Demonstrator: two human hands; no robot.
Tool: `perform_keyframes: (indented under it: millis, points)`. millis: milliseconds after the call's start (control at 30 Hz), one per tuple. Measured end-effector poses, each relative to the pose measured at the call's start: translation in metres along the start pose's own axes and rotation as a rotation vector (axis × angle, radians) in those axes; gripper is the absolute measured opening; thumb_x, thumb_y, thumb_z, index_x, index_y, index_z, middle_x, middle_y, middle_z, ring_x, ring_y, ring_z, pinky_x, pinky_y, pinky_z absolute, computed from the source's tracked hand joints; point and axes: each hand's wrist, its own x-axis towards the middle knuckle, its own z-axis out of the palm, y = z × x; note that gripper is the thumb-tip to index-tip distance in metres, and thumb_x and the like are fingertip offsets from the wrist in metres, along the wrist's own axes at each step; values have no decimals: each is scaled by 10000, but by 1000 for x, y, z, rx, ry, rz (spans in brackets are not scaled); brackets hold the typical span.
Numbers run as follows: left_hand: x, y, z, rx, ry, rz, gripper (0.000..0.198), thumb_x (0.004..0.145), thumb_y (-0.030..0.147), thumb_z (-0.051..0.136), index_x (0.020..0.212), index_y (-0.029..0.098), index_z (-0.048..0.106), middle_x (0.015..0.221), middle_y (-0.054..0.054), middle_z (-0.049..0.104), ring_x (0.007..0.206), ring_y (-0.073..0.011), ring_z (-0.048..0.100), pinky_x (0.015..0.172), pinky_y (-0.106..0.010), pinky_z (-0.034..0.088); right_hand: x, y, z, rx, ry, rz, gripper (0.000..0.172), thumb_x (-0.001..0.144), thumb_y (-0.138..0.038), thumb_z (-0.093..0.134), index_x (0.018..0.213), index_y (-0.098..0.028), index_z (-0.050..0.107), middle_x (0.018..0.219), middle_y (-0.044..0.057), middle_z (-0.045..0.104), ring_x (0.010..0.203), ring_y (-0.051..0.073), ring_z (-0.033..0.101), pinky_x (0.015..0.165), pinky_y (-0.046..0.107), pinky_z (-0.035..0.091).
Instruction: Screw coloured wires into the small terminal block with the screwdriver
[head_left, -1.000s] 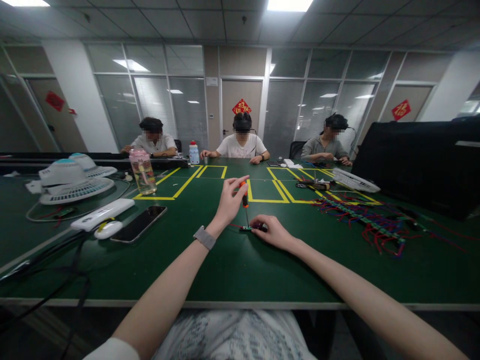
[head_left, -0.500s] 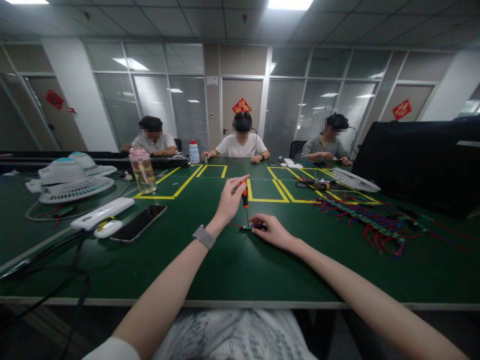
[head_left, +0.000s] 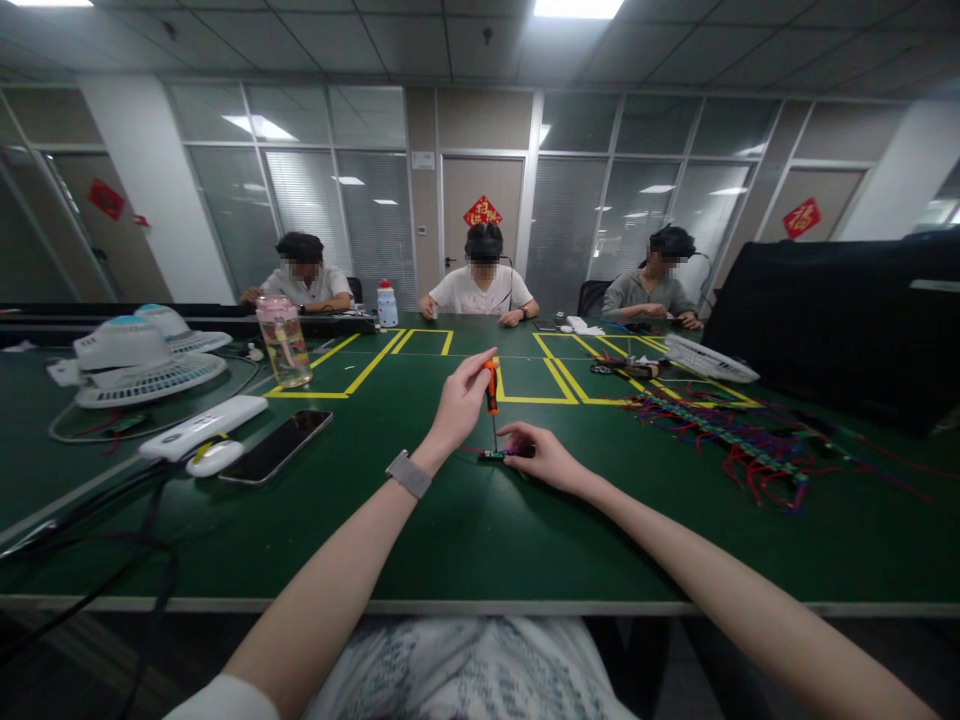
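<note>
An orange-and-black screwdriver (head_left: 492, 388) stands nearly upright in my left hand (head_left: 463, 398), its handle held between fingers and thumb. Its thin shaft runs down to a small green circuit board (head_left: 491, 456) lying on the green table (head_left: 315, 545). My right hand (head_left: 541, 455) rests on the table and pinches the right end of that board, partly covering it. A red wire comes out at the board's left side. Exactly where the screwdriver tip meets the board is too small to tell.
To the left lie a phone (head_left: 277, 445), a white power strip (head_left: 204, 425), a drink bottle (head_left: 283, 345) and white fans (head_left: 146, 365). Wired circuit boards (head_left: 731, 440) lie at right, near a keyboard (head_left: 711, 360) and a black monitor (head_left: 840, 335). Three people sit opposite.
Both hands keep almost the same place, with the screwdriver still on the board. The screwdriver handle shows a slightly different turn between my left fingers.
</note>
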Motion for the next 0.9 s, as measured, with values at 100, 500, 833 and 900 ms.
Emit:
perform_keyframes:
  millis: [100, 500, 833, 900]
  points:
    - [0, 3, 1, -71, 8, -61, 299, 822, 229, 572, 1102, 154, 647, 1050, -91, 680, 917, -177, 652, 854, -326, 507, 0, 0, 0, 0, 3, 5, 362, 716, -132, 646, 1074, -161, 594, 793, 2, 613, 743, 139, 584, 730, 279, 476]
    - [-1, 5, 0, 82, 76, -8, 278, 875, 251, 481, 1049, 169, 682, 1057, -83, 647, 993, -166, 603, 869, -283, 476, -1, 2, 2, -2, 20, -8, 342, 718, -138, 638, 1057, -172, 605, 775, -2, 606, 731, 138, 581, 713, 274, 471]
    - [-3, 3, 2, 145, 107, 37, 241, 839, 299, 563, 1017, 211, 700, 1058, -67, 564, 918, -139, 596, 801, -246, 494, -1, -3, 1, -12, 23, 2, 328, 716, -139, 636, 1041, -166, 609, 764, 2, 607, 729, 145, 581, 720, 283, 470]
    - [-1, 1, 2, 44, 72, -26, 282, 867, 241, 495, 1084, 187, 668, 1079, -78, 597, 937, -147, 609, 818, -267, 497, -1, -3, 1, -9, 21, 6, 330, 715, -141, 638, 1042, -167, 610, 764, 1, 606, 728, 145, 582, 717, 281, 471]
